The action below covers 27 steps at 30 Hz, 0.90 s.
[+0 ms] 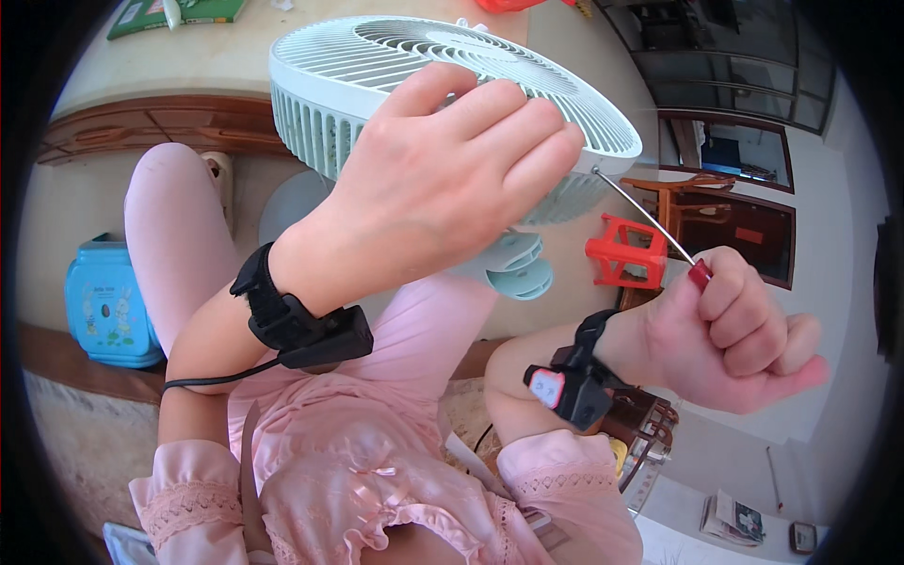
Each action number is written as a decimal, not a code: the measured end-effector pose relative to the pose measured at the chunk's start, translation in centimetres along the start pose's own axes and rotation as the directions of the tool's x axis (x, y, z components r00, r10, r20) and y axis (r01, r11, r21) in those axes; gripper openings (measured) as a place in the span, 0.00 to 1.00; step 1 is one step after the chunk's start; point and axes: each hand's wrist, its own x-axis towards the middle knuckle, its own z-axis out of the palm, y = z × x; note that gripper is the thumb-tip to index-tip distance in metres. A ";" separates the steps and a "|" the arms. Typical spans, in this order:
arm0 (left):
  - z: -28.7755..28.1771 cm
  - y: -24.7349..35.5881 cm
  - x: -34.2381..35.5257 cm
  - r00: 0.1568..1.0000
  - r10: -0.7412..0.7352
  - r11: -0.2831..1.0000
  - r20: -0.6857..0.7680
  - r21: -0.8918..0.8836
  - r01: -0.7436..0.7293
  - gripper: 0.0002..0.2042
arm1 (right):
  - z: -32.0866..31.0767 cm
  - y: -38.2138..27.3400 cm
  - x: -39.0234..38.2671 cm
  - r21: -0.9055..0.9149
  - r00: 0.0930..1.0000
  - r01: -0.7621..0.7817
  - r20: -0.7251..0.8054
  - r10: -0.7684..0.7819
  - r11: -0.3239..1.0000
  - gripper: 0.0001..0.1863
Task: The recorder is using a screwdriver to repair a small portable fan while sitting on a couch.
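Note:
A pale mint fan head [330,71] with a round slatted grille is tilted above my lap. My left hand [461,169] lies over its near rim, fingers curled onto the grille and gripping it. In my right hand [744,330] is a screwdriver [650,218], its red handle mostly wrapped by my fist. The thin metal shaft slants up to the left, and its tip meets a small screw spot on the fan's right rim. Beneath the fan, rounded mint discs [521,268] show, partly hidden by my left hand. Black bands with small devices circle both wrists.
A light tabletop [226,66] with a brown wooden edge carries a green book [174,14] at the far left. A blue container [113,301] stands low on the left. To the right are a red plastic stool [626,252] and wooden chairs [678,202].

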 end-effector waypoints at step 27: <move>-0.1 0.3 -0.6 0.999 -0.022 1.000 0.030 0.020 0.021 0.29 | 3.0 1.7 -3.0 -0.292 0.692 0.175 -0.643 -0.328 0.940 0.12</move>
